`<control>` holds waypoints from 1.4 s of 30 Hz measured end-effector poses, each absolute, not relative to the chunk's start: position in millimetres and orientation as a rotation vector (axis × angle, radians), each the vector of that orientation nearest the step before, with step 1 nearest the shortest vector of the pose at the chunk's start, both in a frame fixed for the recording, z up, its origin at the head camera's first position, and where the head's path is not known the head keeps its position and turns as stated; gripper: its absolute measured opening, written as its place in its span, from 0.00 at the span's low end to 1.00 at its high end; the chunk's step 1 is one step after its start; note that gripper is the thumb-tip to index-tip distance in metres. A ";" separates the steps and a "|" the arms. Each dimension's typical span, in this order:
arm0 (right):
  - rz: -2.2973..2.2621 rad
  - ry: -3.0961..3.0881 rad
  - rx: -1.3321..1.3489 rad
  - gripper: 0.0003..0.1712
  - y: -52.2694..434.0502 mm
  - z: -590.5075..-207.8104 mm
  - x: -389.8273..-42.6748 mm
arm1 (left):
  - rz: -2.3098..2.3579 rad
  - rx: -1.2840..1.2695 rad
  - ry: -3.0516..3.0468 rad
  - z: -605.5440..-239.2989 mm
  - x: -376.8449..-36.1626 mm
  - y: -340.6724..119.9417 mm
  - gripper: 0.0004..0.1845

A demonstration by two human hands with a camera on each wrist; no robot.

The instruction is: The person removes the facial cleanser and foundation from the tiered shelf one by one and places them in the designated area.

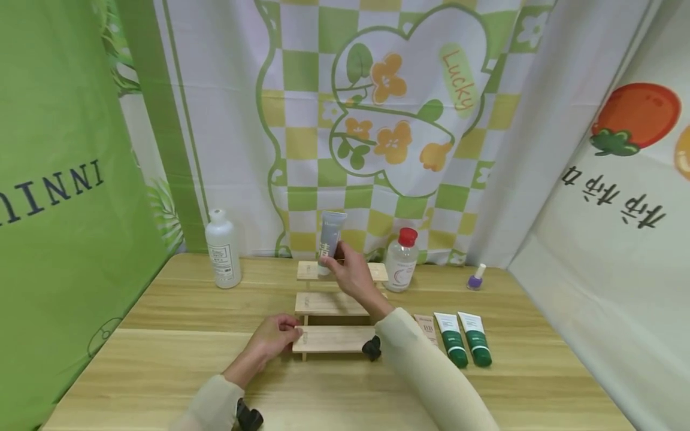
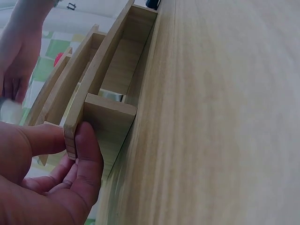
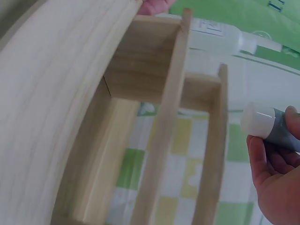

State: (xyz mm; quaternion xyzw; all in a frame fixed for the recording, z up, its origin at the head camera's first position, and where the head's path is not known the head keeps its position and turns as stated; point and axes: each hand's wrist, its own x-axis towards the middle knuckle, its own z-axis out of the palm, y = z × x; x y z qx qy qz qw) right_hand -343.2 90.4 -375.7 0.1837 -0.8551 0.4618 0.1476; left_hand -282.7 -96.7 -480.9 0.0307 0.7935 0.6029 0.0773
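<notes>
A three-step wooden display rack point(image 1: 336, 340) stands on the table. My left hand point(image 1: 272, 339) pinches the left end of its lowest board; the left wrist view shows thumb and fingers point(image 2: 89, 159) on either side of that board. In my right hand point(image 1: 354, 274) is a grey-blue squeeze tube point(image 1: 333, 226), held upright with its white cap point(image 3: 258, 122) downward. From the head, the cap overlaps the rack's top board point(image 1: 307, 270), and no other item shows on the steps.
A white bottle point(image 1: 223, 251) stands at the back left. Right of the rack are a clear red-capped bottle point(image 1: 401, 263) and a purple nail polish bottle point(image 1: 475, 281). Two green-and-white tubes point(image 1: 451, 340) and a beige BB tube point(image 1: 427, 328) lie nearer. Curtains hang behind and at both sides.
</notes>
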 end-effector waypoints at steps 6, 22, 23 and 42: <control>1.210 -2.341 0.559 0.12 137.5 -375.8 -324.9 | 1.806 0.086 2.378 -481.4 -283.0 -95.6 0.12; 1.072 -2.525 0.405 0.14 262.7 -396.1 -260.5 | 1.799 0.080 2.422 -484.3 -284.1 -96.2 0.11; 1.059 -2.538 0.387 0.15 271.3 -399.4 -259.1 | 1.798 0.081 2.425 -484.2 -284.3 -96.0 0.11; 0.783 -2.662 0.051 0.22 403.3 -448.8 -237.2 | 1.790 0.082 2.409 -480.6 -283.5 -95.5 0.12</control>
